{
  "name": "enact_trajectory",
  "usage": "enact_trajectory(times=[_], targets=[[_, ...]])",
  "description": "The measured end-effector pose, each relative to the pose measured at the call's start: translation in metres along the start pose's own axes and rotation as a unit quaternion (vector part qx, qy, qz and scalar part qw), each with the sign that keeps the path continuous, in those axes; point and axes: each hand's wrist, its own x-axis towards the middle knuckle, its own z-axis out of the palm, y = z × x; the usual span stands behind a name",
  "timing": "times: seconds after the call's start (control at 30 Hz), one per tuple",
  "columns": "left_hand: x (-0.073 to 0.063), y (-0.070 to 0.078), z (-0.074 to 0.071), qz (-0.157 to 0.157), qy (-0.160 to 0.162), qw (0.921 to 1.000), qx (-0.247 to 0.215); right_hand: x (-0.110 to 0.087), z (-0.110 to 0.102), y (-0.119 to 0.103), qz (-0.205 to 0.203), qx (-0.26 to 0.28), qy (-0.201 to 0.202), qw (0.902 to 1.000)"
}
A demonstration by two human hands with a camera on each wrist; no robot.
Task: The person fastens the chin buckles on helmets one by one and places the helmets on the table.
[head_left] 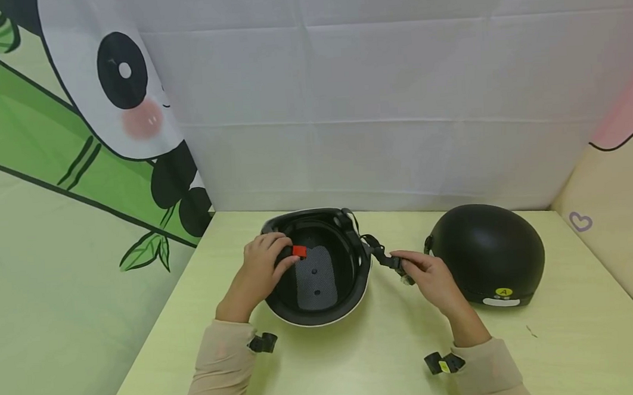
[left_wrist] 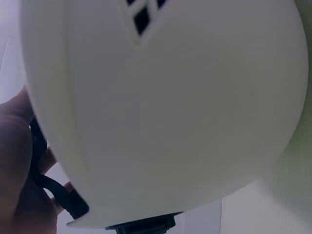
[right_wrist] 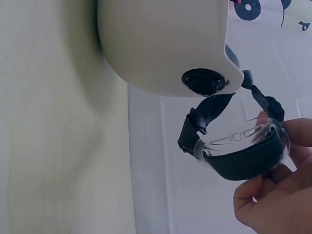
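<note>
An upturned helmet (head_left: pixel 348 297) rests on its dome, its black lining and grey pad (head_left: pixel 316 287) facing up. Its outer shell (left_wrist: pixel 185 126) is white in the left wrist view. Over the helmet's left rim, my left hand (head_left: pixel 258 266) holds a dark strap (left_wrist: pixel 53 190) that ends in a red buckle piece (head_left: pixel 299 251). To the right of the helmet, my right hand (head_left: pixel 433 278) pinches the other chin strap (right_wrist: pixel 243 163) between thumb and fingers. A clear plastic piece (right_wrist: pixel 229 141) sits along that strap, which is stretched out from the shell.
A black helmet (head_left: pixel 491 248) stands dome-up at the right, close to my right hand, with a yellow "A" sticker (head_left: pixel 503 292). Both helmets are on a pale yellow table (head_left: pixel 347 369). A white cloth (head_left: pixel 386 98) hangs behind, with printed panels at both sides.
</note>
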Motion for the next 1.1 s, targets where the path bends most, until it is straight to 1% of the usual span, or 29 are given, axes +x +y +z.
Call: enact_trajectory(times=[0.17,0.37,0.5,0.67,0.77,0.9,1.0,1.1], targets=[[0.001,0.005,0.003,-0.017,-0.01,0.9992,-0.036,0.0,0.001,-0.006,0.005,0.026,0.005,0.9996],[0.003,0.01,0.007,-0.016,-0.016,0.9989,-0.041,-0.002,0.0,-0.013,0.016,0.067,0.007,0.9976],[0.004,0.012,0.01,-0.009,-0.021,0.9989,-0.042,-0.002,0.003,-0.015,0.002,0.068,0.013,0.9976],[0.004,0.013,0.011,0.011,-0.007,0.999,-0.043,-0.001,0.008,-0.014,-0.029,0.068,0.021,0.997],[0.004,0.013,0.012,0.017,-0.003,0.9989,-0.044,0.0,0.01,-0.013,-0.035,0.073,0.023,0.9965],[0.003,0.014,0.012,0.017,-0.001,0.9988,-0.047,0.001,0.011,-0.013,-0.023,0.081,0.027,0.9961],[0.003,0.013,0.013,0.016,0.002,0.9987,-0.048,0.001,0.011,-0.012,-0.012,0.097,0.031,0.9947],[0.002,0.013,0.014,0.017,0.004,0.9987,-0.047,0.001,0.011,-0.012,-0.006,0.092,0.034,0.9952]])
